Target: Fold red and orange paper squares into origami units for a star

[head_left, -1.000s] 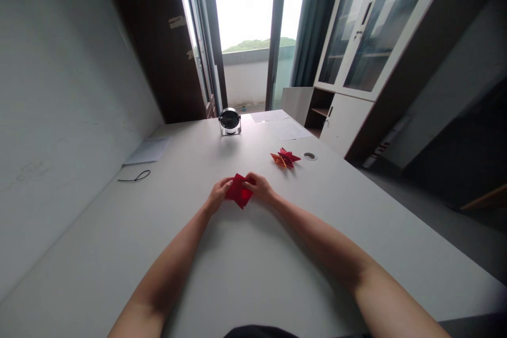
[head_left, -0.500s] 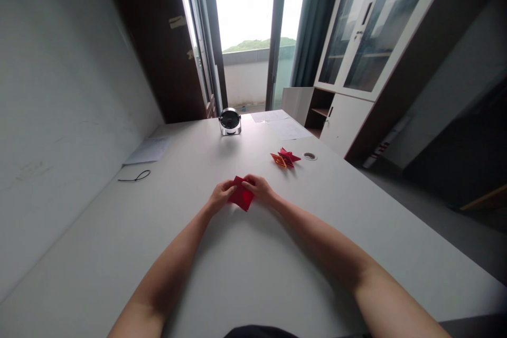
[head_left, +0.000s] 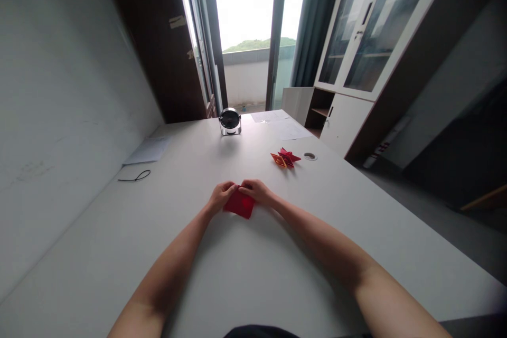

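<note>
A red folded paper (head_left: pixel 240 204) is held between both hands, a little above or on the white table (head_left: pixel 245 274); I cannot tell whether it touches. My left hand (head_left: pixel 221 196) pinches its upper left edge, with the thumb on the near side. At the upper right edge my right hand (head_left: pixel 255 190) grips it, the fingers close to those of the left. The fingers behind the paper are hidden. Farther back on the right lie pieces of folded red paper (head_left: pixel 290 157) and an orange-gold one (head_left: pixel 279 160).
A round black device on a silver stand (head_left: pixel 230 121) stands at the back. Right of the folded pieces is a round cable hole (head_left: pixel 309 156). Paper sheets (head_left: pixel 287 129) lie at the far right, another stack (head_left: pixel 146 151) at the left, near a black cord (head_left: pixel 137 176).
The red paper has turned and come slightly nearer to me, its lower edge now running more level. Both hands have shifted a little, the fingertips closer together at its top.
</note>
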A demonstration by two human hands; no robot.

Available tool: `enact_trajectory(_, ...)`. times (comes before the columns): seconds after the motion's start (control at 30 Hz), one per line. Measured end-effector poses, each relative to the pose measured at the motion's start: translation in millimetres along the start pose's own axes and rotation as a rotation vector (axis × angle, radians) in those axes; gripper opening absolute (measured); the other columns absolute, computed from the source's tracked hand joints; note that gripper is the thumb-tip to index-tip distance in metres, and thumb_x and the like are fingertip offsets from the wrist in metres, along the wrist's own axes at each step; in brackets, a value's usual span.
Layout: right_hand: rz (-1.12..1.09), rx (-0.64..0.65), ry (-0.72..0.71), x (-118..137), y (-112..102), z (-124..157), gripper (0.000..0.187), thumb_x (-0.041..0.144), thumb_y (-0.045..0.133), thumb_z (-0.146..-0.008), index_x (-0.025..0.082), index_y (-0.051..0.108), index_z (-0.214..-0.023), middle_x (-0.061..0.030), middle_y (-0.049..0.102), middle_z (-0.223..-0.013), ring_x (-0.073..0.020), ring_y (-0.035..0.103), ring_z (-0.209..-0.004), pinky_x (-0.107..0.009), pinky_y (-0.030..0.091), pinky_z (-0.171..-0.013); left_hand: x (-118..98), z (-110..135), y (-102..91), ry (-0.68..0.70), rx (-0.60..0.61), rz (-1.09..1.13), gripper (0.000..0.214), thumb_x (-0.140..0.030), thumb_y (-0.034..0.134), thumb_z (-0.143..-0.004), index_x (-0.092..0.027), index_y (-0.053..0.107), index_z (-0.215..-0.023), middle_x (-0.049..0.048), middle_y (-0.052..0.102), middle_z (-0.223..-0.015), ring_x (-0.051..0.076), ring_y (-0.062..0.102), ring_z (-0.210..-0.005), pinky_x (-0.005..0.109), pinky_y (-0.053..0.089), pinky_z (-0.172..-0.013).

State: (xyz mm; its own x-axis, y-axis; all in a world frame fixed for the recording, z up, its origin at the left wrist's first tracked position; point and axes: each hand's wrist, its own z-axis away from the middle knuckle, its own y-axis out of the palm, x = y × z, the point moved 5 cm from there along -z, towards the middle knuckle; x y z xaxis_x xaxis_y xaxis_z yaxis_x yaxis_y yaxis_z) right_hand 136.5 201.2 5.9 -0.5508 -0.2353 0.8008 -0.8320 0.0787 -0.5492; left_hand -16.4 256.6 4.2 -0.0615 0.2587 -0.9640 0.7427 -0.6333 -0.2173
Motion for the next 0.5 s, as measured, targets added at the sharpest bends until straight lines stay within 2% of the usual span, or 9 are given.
enact_trajectory(0.23, -0.111, -0.01, -0.003, 6, -3, 3, 0.046, 0.059, 0.056, -0.085, 0.015, 0.062, -0.075, 0.0012, 0.056, -0.065, -0.0114, 0.044, -0.06, -0.023, 0.034, -0.056, 3, -1, -5.9, 0.03, -0.083, -0.025, 0.037, -0.05, 0.059, -0.085, -0.015, 0.066, -0.076, 0.0007, 0.062, -0.068, 0.013, 0.052, -0.063, 0.022, 0.039, -0.056)
enact_trajectory(0.5, -0.315, -0.125, 0.059, -8, -9, -1, 0.043, 0.059, 0.06, -0.083, 0.017, 0.059, -0.071, 0.0026, 0.052, -0.058, -0.0114, 0.045, -0.055, -0.023, 0.033, -0.051, 11, -4, -20.7, -0.006, -0.236, 0.05, 0.034, -0.05, 0.06, -0.083, -0.018, 0.064, -0.075, 0.0003, 0.063, -0.067, 0.014, 0.054, -0.062, 0.023, 0.04, -0.056)
